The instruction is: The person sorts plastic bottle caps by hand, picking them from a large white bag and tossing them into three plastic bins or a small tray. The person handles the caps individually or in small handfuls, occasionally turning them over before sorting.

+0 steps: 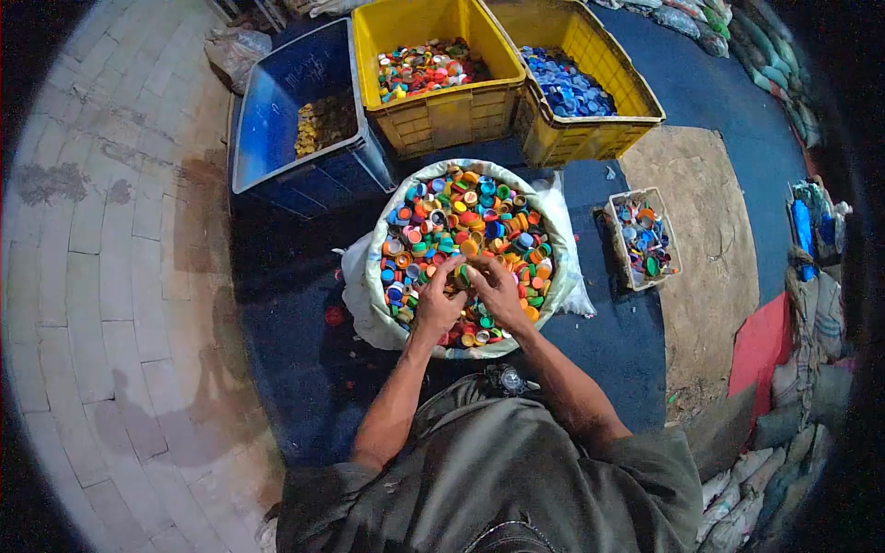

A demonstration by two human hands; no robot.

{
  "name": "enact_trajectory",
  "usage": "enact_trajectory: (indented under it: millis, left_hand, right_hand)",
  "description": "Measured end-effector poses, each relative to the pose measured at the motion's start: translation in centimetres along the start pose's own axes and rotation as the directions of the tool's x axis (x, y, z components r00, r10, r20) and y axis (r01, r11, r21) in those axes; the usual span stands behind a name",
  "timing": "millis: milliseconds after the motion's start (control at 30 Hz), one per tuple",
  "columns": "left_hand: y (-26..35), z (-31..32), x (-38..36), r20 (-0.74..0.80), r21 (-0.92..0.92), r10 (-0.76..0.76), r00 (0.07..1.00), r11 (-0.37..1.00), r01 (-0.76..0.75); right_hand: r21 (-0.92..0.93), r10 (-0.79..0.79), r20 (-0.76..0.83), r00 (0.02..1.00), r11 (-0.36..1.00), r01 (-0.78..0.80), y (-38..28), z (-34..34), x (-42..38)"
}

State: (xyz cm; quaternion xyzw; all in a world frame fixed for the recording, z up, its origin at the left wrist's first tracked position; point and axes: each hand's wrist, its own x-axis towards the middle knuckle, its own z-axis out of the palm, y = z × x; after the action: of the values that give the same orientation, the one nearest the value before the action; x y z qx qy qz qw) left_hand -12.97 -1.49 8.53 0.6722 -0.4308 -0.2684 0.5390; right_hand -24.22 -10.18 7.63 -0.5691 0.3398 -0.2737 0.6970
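A round white sack (376, 276) with its rim rolled down is full of loose plastic bottle caps (479, 198) in many colours. Over its near half, my left hand (439, 302) and my right hand (499, 293) come together with bent fingers. Between their fingertips sits a green bottle cap (462, 276), pinched from both sides. An orange cap (470, 248) shows just beyond the fingertips, overlapping them in this view. More caps lie right under both hands.
Behind the sack stand a blue crate (277, 101) with yellowish caps, a yellow crate (452, 115) with mostly red and mixed caps, and another yellow crate (590, 136) with blue caps. A small white basket (678, 241) of mixed pieces sits right. Filled sacks (816, 304) line the right edge.
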Motion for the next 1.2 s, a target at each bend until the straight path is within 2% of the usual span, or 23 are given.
enact_trajectory:
  millis: [33,133,167,233,333,367,467,567,667,767,967,1067,1200]
  left_hand:
    - [0.5,-0.2,-0.1,0.006,0.173,0.009,1.000,0.985,-0.010]
    - [1.2,-0.4,-0.2,0.005,0.234,-0.021,1.000,0.972,0.019]
    - [0.6,-0.2,-0.2,-0.020,0.294,0.045,0.999,0.955,-0.037]
    - [1.0,-0.3,0.1,-0.045,0.322,0.042,0.998,0.946,-0.026]
    - [0.8,0.1,0.3,-0.068,0.343,0.073,0.995,0.938,-0.046]
    - [0.6,0.3,0.4,-0.072,0.348,0.090,0.993,0.935,-0.060]
    - [1.4,0.4,0.5,-0.119,0.321,0.110,0.987,0.945,-0.067]
    - [0.2,0.3,0.4,-0.112,0.281,0.070,0.991,0.959,-0.036]
    - [0.8,-0.3,0.7,-0.099,0.340,0.109,0.989,0.938,-0.070]
    - [0.9,-0.5,0.9,-0.079,0.350,0.084,0.993,0.935,-0.051]
    - [0.6,-1.0,1.1,0.009,0.338,0.091,0.996,0.937,-0.089]
    - [0.6,-1.2,1.2,0.049,0.302,0.020,0.999,0.953,-0.034]
    - [1.5,-1.3,1.4,0.066,0.308,0.046,0.997,0.949,-0.064]
  right_hand:
    - [-0.070,-0.022,-0.015,1.000,0.997,0.021,-0.2,0.2,0.0]
    - [-0.123,-0.028,-0.061,0.998,0.992,0.021,1.0,0.4,0.4]
    - [-0.125,0.007,-0.050,0.999,0.992,-0.013,1.2,0.2,0.3]
    - [-0.131,0.074,-0.023,0.997,0.988,-0.076,-0.3,0.5,-0.1]
    - [-0.361,-0.127,-0.032,0.991,0.926,0.107,-1.1,1.3,-0.4]
    - [-0.406,-0.119,-0.051,0.992,0.909,0.089,-1.7,1.6,-0.4]
    - [-0.385,-0.118,-0.040,0.992,0.918,0.094,-1.4,1.7,-0.1]
    - [-0.430,-0.224,0.062,0.973,0.873,0.229,0.8,1.2,0.5]
    - [-0.343,-0.116,0.129,0.985,0.926,0.154,-0.9,1.0,0.4]
    - [-0.267,-0.065,0.113,0.991,0.959,0.093,0.4,0.9,0.4]
    - [-0.276,-0.014,0.264,0.964,0.957,0.090,0.1,0.2,0.9]
    - [-0.151,-0.071,0.262,0.962,0.982,0.114,0.0,0.3,0.6]
    - [-0.218,-0.126,0.202,0.971,0.961,0.170,1.1,0.4,0.8]
